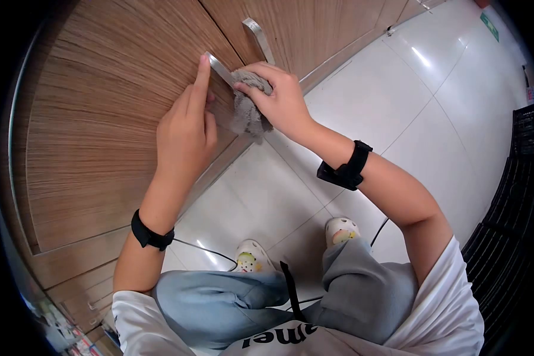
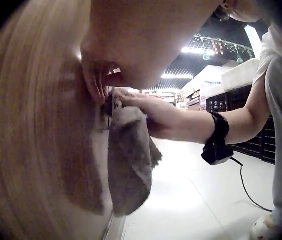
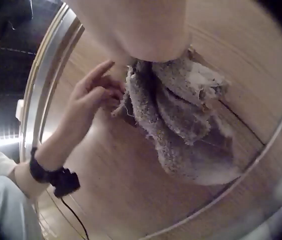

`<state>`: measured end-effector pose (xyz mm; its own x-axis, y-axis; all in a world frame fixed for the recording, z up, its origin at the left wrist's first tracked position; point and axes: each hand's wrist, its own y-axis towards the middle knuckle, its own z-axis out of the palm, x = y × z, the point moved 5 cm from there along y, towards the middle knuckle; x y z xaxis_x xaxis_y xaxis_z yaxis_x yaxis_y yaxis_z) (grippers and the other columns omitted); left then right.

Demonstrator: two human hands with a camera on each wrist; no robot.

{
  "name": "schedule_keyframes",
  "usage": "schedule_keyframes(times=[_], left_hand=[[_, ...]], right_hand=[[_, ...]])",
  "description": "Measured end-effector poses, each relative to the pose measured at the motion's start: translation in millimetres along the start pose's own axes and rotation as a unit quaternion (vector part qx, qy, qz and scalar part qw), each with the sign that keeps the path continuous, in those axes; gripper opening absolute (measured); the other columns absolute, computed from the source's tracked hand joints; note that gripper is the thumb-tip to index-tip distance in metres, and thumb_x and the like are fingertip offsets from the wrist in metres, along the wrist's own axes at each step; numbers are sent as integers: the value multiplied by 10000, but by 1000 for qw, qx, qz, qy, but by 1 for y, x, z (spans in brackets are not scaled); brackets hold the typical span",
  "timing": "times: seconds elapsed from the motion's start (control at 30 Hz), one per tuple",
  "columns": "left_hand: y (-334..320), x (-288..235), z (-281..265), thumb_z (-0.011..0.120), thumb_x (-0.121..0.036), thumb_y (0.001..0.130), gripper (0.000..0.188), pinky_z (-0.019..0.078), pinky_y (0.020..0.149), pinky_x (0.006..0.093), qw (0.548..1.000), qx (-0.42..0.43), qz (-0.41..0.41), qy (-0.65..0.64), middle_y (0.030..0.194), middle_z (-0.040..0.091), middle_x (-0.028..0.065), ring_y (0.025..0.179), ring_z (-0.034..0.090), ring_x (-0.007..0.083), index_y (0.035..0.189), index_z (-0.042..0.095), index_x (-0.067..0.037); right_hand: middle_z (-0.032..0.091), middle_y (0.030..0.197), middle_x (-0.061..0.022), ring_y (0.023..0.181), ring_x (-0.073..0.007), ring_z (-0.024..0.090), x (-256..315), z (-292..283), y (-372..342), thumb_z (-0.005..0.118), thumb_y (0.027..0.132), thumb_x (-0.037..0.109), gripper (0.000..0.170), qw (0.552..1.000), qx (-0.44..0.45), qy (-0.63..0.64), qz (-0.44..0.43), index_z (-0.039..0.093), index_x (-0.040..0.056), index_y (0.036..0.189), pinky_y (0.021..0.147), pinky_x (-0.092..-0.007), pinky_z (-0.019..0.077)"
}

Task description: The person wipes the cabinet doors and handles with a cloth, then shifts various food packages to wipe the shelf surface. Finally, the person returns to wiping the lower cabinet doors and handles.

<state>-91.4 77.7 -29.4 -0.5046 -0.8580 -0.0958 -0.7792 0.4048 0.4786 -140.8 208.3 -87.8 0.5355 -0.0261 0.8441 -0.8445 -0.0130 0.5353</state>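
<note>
A grey fluffy cloth (image 1: 247,107) is bunched in my right hand (image 1: 283,102), at the lower part of a metal door handle (image 1: 219,68). My right thumb lies across the cloth, and its loose end hangs down in the left wrist view. The left hand (image 1: 187,127) is beside the same handle, its index finger straight with the tip at the handle's upper end. In the right wrist view the left hand (image 3: 88,102) sits next to the cloth (image 3: 176,120), its other fingers loosely bent. The wood-grain cabinet door (image 1: 118,118) lies behind both hands.
A second metal handle (image 1: 256,38) is on the neighbouring door. White floor tiles (image 1: 409,107) lie below, with the person's shoes (image 1: 341,228) near the cabinet. Black crates (image 1: 504,202) stand at the right. Cables run from the wrist bands.
</note>
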Motion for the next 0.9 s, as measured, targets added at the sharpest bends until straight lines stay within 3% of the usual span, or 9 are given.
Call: schedule_keyframes(times=[0.17,0.23,0.37,0.43,0.57,0.67,0.77,0.83,0.9], left_hand=[[1,0,3,499,105,743,727,494,682,307,1000,1,-14,5,862,606,103,747,611,220,1415,333,-119],[2,1,5,512,83,727,744,494,659,315,1000,-5,1,12,847,596,90,749,604,222,1419,310,-102],[0,-2,3,525,60,710,768,495,637,325,1000,-1,12,20,832,590,79,756,598,223,1424,281,-78],[1,3,5,528,58,709,770,496,636,326,1000,-2,7,16,833,591,83,756,599,226,1425,279,-78],[-2,4,9,538,51,704,778,496,634,326,999,2,1,36,836,594,93,758,600,238,1425,278,-80],[2,0,6,544,46,700,780,498,637,328,998,-13,20,59,845,600,96,760,602,245,1424,280,-78],[5,3,8,547,44,694,782,501,637,335,999,-2,17,40,845,604,99,754,604,248,1421,282,-71],[5,7,11,550,44,692,786,502,636,336,1000,8,9,27,844,606,101,751,605,249,1421,277,-66],[8,4,14,552,45,690,791,502,635,337,1000,16,1,13,842,608,104,748,606,250,1422,272,-60]], right_hand=[[646,876,-152,788,-311,621,2,-3,8,677,744,77,199,1000,1,13,23,656,-3,925,701,-329,478],[659,874,-111,750,-220,617,9,-2,13,686,780,105,201,999,-14,13,-30,651,-11,940,687,-290,472],[661,873,-114,750,-214,616,-3,-5,-1,682,784,110,194,1000,-3,-16,-12,654,-9,935,689,-289,473],[648,877,-154,788,-315,623,-15,-2,-5,680,745,99,202,999,13,0,35,661,-2,920,707,-330,485],[646,871,-155,788,-308,624,0,0,9,682,750,108,204,999,30,13,14,662,5,924,703,-336,483],[659,859,-113,742,-207,613,24,-4,22,691,778,116,195,999,-11,3,-34,657,-2,930,682,-288,473],[654,853,-114,741,-220,613,8,-3,13,689,771,91,183,999,-29,23,-28,657,1,927,680,-290,474],[640,885,-136,795,-327,609,-15,-1,-1,651,764,65,181,999,13,-36,-9,658,18,939,700,-344,483],[634,912,-133,824,-324,606,-26,-4,-5,647,757,51,204,999,15,-47,-12,651,21,959,716,-350,482]])
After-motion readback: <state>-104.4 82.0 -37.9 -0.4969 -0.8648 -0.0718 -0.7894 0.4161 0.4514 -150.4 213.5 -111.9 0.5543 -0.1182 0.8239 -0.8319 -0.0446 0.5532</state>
